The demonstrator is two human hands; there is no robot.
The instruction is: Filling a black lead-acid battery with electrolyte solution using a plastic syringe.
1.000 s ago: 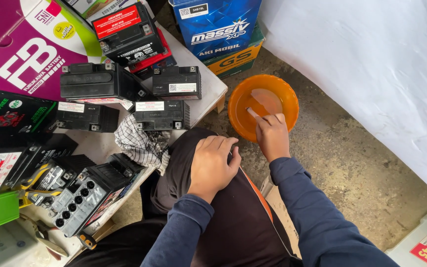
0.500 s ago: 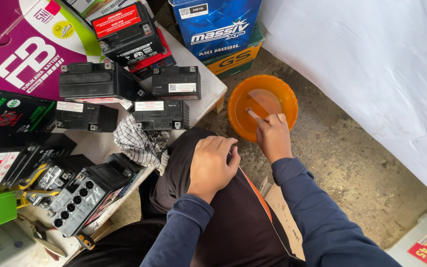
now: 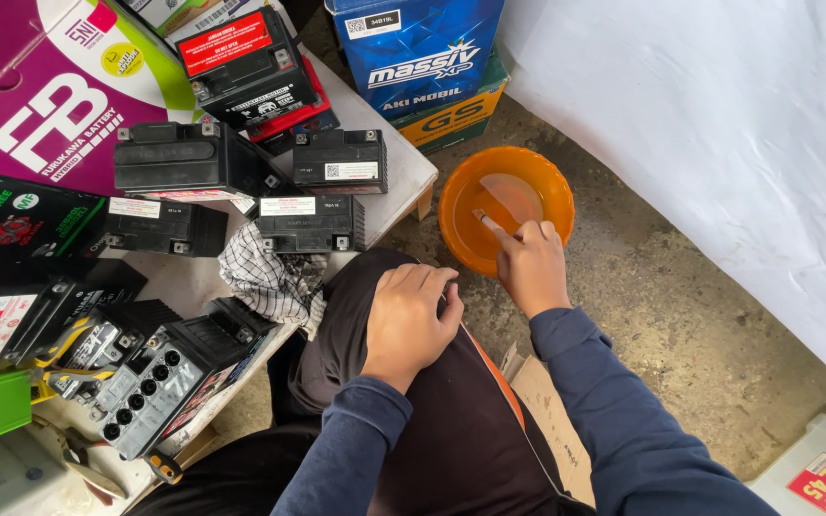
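On the left, white worktop [image 3: 389, 196] carries several black box-shaped batteries [image 3: 310, 222], with a black-and-white checked rag [image 3: 270, 277] at its edge. Left hand [image 3: 413, 320] rests flat on the knee, fingers [image 3: 427, 282] together, lightly curled, holding nothing. Right hand [image 3: 532, 268] reaches over the round orange plastic basin [image 3: 461, 205] on the concrete floor, fingers [image 3: 509, 237] pinching a small white stick [image 3: 486, 220] inside the basin.
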